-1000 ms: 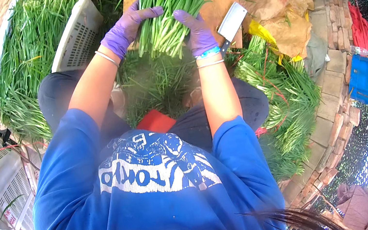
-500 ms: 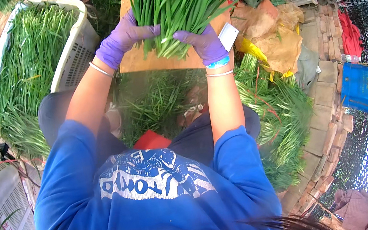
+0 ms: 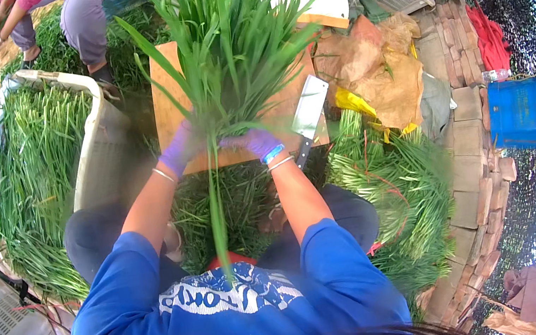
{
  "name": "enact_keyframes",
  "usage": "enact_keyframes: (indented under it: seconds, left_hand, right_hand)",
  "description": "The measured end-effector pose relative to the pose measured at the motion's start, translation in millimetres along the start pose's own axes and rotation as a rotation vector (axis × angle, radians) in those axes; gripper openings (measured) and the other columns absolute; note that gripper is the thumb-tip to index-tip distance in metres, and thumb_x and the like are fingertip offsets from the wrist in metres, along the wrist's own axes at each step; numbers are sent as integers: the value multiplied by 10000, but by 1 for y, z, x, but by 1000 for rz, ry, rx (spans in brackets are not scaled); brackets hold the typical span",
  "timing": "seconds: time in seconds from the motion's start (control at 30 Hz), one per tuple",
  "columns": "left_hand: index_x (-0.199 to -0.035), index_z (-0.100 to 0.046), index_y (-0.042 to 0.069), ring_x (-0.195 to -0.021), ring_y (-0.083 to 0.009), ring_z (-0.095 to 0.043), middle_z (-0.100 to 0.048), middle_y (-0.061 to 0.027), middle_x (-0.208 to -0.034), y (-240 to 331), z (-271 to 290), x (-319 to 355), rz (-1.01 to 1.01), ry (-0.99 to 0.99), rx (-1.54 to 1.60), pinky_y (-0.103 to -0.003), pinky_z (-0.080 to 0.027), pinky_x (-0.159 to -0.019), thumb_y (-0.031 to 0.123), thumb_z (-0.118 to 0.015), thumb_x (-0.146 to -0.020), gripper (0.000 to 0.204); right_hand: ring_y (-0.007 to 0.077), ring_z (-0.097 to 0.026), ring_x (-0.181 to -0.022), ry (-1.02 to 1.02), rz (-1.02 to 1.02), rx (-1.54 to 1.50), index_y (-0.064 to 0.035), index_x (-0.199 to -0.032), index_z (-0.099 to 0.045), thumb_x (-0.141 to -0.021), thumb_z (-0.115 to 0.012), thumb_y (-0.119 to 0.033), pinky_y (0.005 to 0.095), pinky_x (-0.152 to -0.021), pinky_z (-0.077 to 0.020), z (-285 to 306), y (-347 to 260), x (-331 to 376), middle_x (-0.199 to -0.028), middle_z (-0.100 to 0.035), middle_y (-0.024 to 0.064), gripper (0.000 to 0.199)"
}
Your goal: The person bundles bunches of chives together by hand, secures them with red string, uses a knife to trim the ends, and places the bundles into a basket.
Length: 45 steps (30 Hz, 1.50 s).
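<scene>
While clasping the thick bunch of long green leafy stalks (image 3: 232, 66) with partly hidden fingers of the purple-gloved left hand (image 3: 180, 148) and purple-gloved right hand (image 3: 256, 143), now holds it upright over the rectangular tan wooden board (image 3: 166, 121), no longer tilted rightward. Lets loose green strands (image 3: 217, 212) trail past the board's near edge. Leaves the broad steel cleaver (image 3: 309, 106) at the board's right side, suggesting handling, not cutting.

Left hand (image 3: 180, 150) near right hand (image 3: 258, 143), forearms (image 3: 298, 194) angled inward
</scene>
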<state>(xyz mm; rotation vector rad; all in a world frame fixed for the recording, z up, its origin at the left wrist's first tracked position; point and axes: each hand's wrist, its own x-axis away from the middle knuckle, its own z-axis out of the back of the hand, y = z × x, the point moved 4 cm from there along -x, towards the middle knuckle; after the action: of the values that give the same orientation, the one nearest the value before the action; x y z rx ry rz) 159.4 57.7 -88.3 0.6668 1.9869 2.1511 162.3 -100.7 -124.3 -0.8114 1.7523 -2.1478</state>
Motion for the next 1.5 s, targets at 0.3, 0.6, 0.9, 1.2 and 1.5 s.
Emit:
enact_keyframes:
  seconds: [0.3,0.6,0.9,1.2,1.5]
  left_hand:
    - [-1153,-420,-26,-907,-187,-535,-561,-119,-1009,-10,12,23,345,309,522,-302,-410,-844,100,-653,-688,535]
    - [-1324,-159,-20,-1106,-238,-436,-428,-175,-1212,-14,12,8,179,626,11,-322,-336,-941,256,-723,-666,910]
    - [-1364,-46,65,-1154,-399,-379,-290,-298,-1290,12,-7,-4,257,622,-580,-396,-357,-925,426,-682,-662,1014]
    - [-1370,-32,96,-1113,-382,-429,-400,-263,-1237,-10,11,11,239,544,-613,-368,-351,-918,442,-584,-750,899]
    - [-1297,-235,-67,-1138,-391,-385,-352,-262,-1274,38,-27,59,-335,771,-927,-396,-315,-948,243,-604,-762,720]
  right_hand:
    - [215,-470,-1065,378,-342,-525,50,-1078,-545,-691,-702,-303,319,-950,-331,-9,-22,32,-1138,-527,137,547]
    - [235,-462,-1064,621,-20,-1089,39,-1259,-316,-736,-659,-167,329,-932,-342,-11,-5,29,-1230,-437,132,658]
    - [219,-470,-1040,767,22,-901,40,-1235,-355,-759,-603,-37,323,-903,-371,-17,17,22,-1209,-447,124,542]
    - [177,-491,-963,850,-79,-595,30,-1144,-453,-788,-578,-69,275,-857,-375,-16,28,56,-1091,-510,96,390]
    - [189,-548,-879,474,-170,-1099,22,-1065,-511,-838,-496,-108,257,-807,-422,-5,128,44,-945,-583,115,263]
